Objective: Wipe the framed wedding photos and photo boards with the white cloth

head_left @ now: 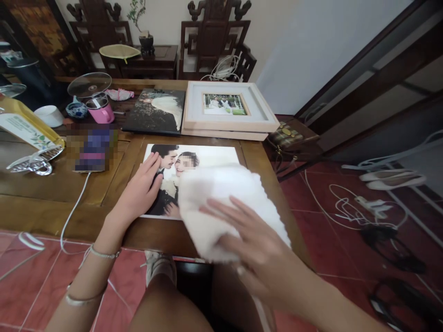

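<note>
A large printed photo [221, 154] of a couple lies flat near the front edge of the wooden table. My left hand [145, 182] rests on its left side, fingers stretched out and pressing lightly on the print. Over the photo's right part spreads a white cloth [224, 184], which hides that side and hangs past the table's front edge. My right hand [249, 237] grips this cloth from the near side, its fingers smeared by motion and its thumb partly hidden.
Behind the photo lie a dark photo panel [155, 113] and stacked pale wooden frames [228, 127]. Leftward are a pink mug [100, 109], an oil bottle [29, 122], a silver hair claw [36, 161] and a blurred-out phone [92, 150] on a white cable [74, 212].
</note>
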`<move>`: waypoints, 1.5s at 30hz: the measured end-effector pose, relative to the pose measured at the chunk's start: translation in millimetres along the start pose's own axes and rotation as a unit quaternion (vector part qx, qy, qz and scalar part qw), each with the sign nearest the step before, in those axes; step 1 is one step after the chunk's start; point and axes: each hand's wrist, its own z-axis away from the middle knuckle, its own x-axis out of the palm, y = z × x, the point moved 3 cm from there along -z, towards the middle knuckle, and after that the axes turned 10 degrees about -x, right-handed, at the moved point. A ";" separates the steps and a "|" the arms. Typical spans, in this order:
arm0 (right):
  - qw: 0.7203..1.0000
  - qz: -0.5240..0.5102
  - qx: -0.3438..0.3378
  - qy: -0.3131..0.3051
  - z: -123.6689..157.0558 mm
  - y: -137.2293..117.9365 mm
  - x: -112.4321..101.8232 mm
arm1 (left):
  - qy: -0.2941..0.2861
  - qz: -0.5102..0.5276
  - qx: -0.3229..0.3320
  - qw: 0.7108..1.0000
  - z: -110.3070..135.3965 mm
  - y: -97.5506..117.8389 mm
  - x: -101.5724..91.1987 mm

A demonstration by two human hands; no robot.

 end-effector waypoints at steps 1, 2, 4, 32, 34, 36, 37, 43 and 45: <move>1.000 -0.017 -0.011 -0.014 3.4 -9.5 -2.3 | -0.001 0.000 0.001 1.000 -0.1 0.2 0.2; 0.999 -0.031 -0.017 -0.029 5.6 -15.5 -4.5 | -0.003 -0.001 0.001 1.000 -0.1 0.4 0.3; 0.998 -0.047 -0.025 -0.046 6.0 -16.1 -8.3 | -0.003 -0.001 0.002 1.000 -0.3 0.9 0.1; 0.995 -0.060 -0.044 -0.071 11.6 -0.5 -10.3 | -0.003 -0.008 -0.003 1.000 -0.9 1.8 -0.8; 0.996 -0.057 -0.039 -0.056 7.8 9.6 -11.3 | -0.002 -0.009 -0.004 1.000 -1.2 1.3 -0.5; 0.998 -0.041 -0.021 -0.040 0.4 28.0 -9.3 | -0.002 -0.008 -0.001 1.000 -1.2 1.0 -0.3; 0.999 -0.030 -0.011 -0.033 -4.4 39.2 -7.5 | -0.002 -0.008 0.000 1.000 -1.1 1.0 -0.3; 0.998 0.040 0.039 0.006 -35.6 102.4 1.7 | -0.001 0.001 0.001 1.000 -0.8 1.4 -1.5; 0.997 0.050 0.060 0.019 -40.5 110.7 2.1 | -0.003 0.002 0.001 1.000 -0.8 1.2 -1.5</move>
